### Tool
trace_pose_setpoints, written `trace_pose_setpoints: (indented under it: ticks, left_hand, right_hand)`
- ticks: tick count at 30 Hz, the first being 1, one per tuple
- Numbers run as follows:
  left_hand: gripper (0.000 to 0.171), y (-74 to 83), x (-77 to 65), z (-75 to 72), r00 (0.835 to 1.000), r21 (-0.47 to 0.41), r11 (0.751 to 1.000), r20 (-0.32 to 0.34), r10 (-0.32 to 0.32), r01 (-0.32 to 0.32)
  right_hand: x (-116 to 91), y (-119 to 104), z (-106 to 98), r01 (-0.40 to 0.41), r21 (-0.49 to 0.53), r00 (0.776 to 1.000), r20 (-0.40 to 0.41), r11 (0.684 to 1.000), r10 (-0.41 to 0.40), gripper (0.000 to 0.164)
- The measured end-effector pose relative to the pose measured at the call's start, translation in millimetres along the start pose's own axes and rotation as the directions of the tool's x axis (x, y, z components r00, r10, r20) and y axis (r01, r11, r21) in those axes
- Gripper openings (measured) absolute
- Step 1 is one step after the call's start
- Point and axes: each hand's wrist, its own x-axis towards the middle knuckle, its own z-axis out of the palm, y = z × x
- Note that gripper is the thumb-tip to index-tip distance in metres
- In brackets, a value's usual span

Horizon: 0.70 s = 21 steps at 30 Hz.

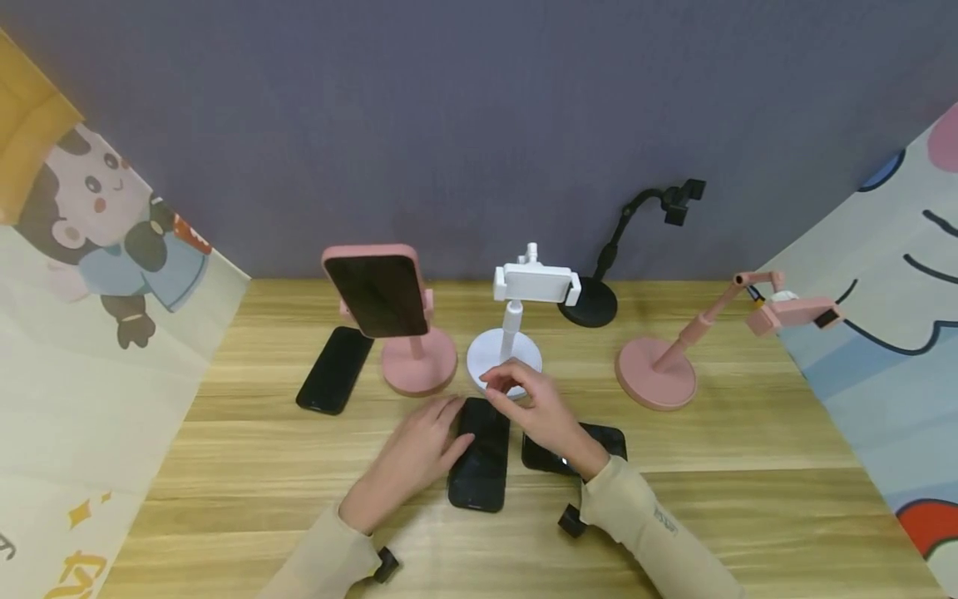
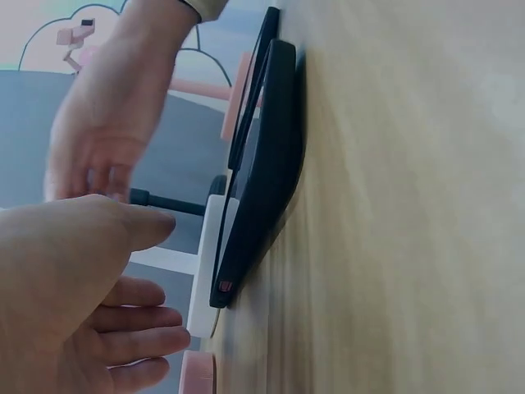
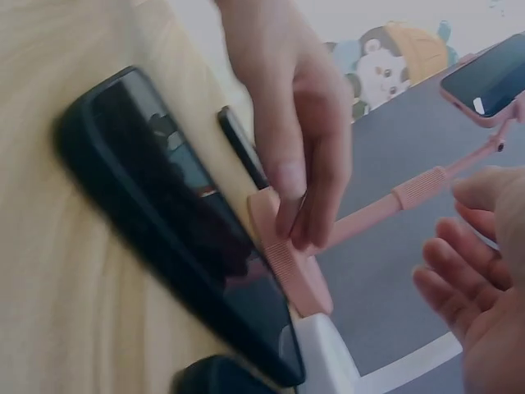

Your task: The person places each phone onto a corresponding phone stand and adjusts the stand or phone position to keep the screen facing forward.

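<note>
While right fingers point(image 1: 512, 372) hover, the middle phone point(image 1: 481, 476) lies beside left fingers point(image 1: 440, 408).

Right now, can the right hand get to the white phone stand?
Probably yes: the right hand seems empty and close to the base of the white phone stand, with nothing visible blocking the way.

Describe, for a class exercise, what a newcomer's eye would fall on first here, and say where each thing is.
Probably the upright phone in the pink stand, left of centre, its dark screen facing the viewer. Next, front centre, the left hand and right hand, close to a black phone. Then the cartoon figure on the left wall.
</note>
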Motion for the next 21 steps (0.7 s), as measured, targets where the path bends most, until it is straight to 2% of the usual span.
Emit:
trace_pose_setpoints:
  ticks: [6,10,13,17,21]
  left_hand:
    - [0.055,4.7,-10.8,-2.8,1.000,-0.010,1.000,0.010,-0.023,0.023]
    - [0.054,5.8,-17.5,-3.9,0.999,-0.010,0.999,0.009,-0.045,0.045]
    - [0.051,5.5,-22.4,-3.9,0.999,-0.009,0.999,-0.005,-0.052,0.052]
    - [0.041,6.5,-28.4,-3.9,0.998,0.002,0.999,-0.026,-0.055,0.055]
    - [0.034,8.8,-32.5,-4.2,0.997,0.001,0.998,-0.033,-0.068,0.068]
  right_hand:
    - [-5,7,1,-0.006,-0.068,0.993,0.120,0.998,0.014,0.019]
    - [-7,8,-1,0.003,-0.157,0.969,0.244,0.988,0.036,0.032]
    - [-10,8,-2,-0.001,-0.199,0.924,0.374,0.980,0.077,0.050]
    - [-14,8,-3,0.006,-0.204,0.842,0.529,0.979,0.105,0.072]
    - [-19,9,-3,0.055,-0.203,0.763,0.640,0.978,0.090,0.087]
